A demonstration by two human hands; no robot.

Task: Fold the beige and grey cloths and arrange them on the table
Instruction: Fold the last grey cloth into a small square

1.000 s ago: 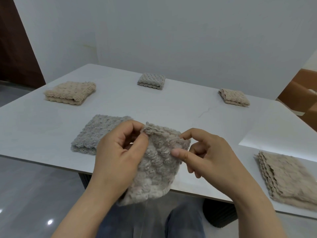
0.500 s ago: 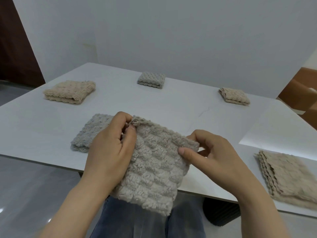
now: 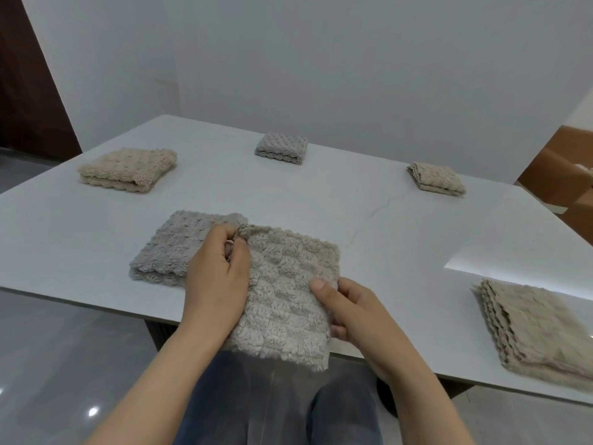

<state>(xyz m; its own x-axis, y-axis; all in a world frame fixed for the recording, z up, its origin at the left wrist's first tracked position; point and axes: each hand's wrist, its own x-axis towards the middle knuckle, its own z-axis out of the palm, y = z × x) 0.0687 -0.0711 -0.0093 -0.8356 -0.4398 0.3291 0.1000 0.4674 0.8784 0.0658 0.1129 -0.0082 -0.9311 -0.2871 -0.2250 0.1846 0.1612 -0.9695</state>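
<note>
I hold a beige cloth (image 3: 285,293) folded flat over the near edge of the white table (image 3: 321,200). My left hand (image 3: 218,277) pinches its far left corner. My right hand (image 3: 346,313) grips its right edge with the thumb on top. A folded grey cloth (image 3: 170,248) lies on the table just left of my left hand, partly hidden by it. Other folded cloths lie farther off: a beige one (image 3: 128,168) at the left, a grey one (image 3: 282,147) at the back, a small beige one (image 3: 436,178) at the back right.
A stack of flat beige cloths (image 3: 539,329) lies at the table's near right edge. A white wall stands behind the table. A brown chair (image 3: 564,181) shows at the far right. My legs in jeans are below the table edge.
The beige cloth went from hanging loosely between my hands to being spread and flattened over the table edge. My right hand slid down its right edge.
</note>
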